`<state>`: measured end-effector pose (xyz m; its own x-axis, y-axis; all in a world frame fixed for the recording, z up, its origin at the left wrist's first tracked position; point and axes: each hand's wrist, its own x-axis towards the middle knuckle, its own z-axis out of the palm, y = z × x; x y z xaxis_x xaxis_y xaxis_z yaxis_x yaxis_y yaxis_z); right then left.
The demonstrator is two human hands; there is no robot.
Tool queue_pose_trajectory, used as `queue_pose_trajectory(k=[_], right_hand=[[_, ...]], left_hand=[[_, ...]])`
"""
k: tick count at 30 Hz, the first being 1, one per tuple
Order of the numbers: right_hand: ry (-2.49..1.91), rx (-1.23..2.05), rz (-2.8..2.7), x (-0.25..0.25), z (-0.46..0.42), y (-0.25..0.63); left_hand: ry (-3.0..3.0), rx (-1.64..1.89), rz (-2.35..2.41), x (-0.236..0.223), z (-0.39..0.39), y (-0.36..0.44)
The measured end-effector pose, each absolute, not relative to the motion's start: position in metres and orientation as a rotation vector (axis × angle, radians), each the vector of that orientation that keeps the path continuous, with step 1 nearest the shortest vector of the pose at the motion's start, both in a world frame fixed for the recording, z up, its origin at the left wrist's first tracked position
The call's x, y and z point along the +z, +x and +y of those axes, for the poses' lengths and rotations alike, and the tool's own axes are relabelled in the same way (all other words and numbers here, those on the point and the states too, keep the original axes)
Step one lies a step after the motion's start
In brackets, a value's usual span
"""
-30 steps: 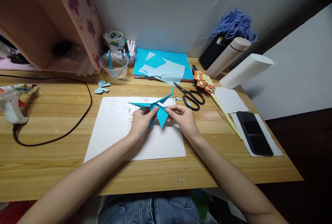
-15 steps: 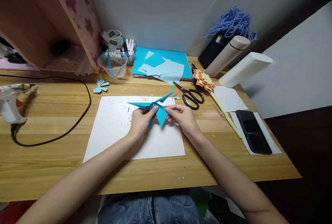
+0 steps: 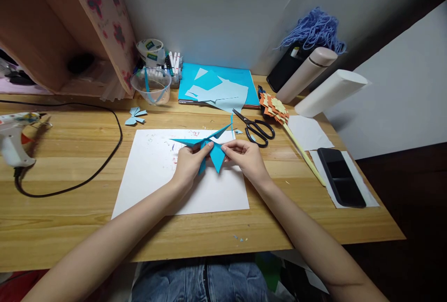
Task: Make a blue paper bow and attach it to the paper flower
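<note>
Hands, two: the left hand (image 3: 188, 164) and the right hand (image 3: 246, 157) are pinching one folded blue paper piece (image 3: 218, 155) between thumbs and fingers, above one white sheet (image 3: 150, 176). Scissors, one pair (image 3: 256, 129), are lying just beyond the right hand. Glue gun, one (image 3: 16, 139); phone, one (image 3: 341, 177); paper bow, one (image 3: 136, 116): all are resting on a wooden table (image 3: 70, 223). A grey wall (image 3: 216, 13) is standing behind.
</note>
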<state>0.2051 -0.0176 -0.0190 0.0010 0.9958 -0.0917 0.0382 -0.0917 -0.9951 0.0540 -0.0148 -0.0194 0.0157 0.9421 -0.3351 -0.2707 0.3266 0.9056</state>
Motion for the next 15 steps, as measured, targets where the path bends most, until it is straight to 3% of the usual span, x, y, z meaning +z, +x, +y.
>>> queue_pose_trajectory(k=[15], right_hand=[[-1.171, 0.641, -1.655, -0.017, -0.036, 0.195]], left_hand=[[0.584, 1.084, 1.086, -0.015, -0.011, 0.052]])
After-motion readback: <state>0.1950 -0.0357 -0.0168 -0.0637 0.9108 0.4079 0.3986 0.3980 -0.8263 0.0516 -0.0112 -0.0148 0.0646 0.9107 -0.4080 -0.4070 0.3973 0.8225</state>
